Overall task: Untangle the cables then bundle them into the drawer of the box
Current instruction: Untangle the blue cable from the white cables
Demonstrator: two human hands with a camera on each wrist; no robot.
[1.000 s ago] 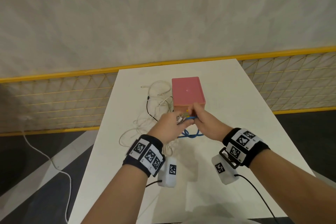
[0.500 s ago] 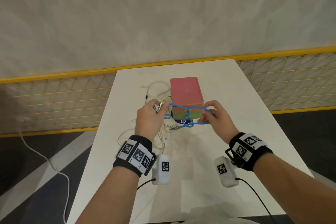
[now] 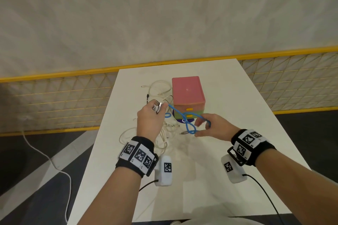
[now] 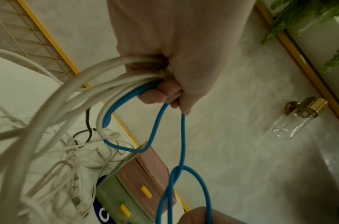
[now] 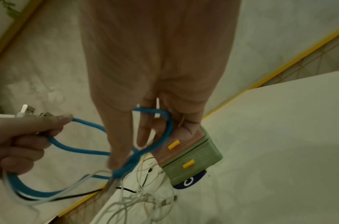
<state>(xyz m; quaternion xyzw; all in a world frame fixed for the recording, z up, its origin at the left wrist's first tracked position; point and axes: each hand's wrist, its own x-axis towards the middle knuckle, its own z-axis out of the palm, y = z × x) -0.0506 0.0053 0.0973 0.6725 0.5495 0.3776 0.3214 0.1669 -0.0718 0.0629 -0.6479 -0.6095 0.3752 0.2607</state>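
The box [image 3: 187, 91] has a pink top and two closed drawers, pink and green, with yellow handles. It stands mid-table. In front of it, above the table, a blue cable [image 3: 190, 128] runs between both hands with a crossed loop. My left hand [image 3: 157, 110] grips its plug end together with several white cable ends [image 4: 126, 71]. My right hand [image 3: 202, 128] has its fingers hooked through the blue loop [image 5: 165, 121], thumb against the crossing. A tangle of white cables [image 3: 164, 133] and a thin black one lies left of the box.
The white table [image 3: 237, 151] ends at a yellow-framed mesh fence [image 3: 54, 100] along the wall. A white cord [image 3: 45, 155] trails on the floor at left. A dark blue disc [image 5: 189, 181] sits under the box. A glass wall lamp [image 4: 299, 116] hangs beyond.
My hands have drawn apart from a joined position in front of the box. The left rose up and left with the plugs, stretching the blue cable and opening its loop.
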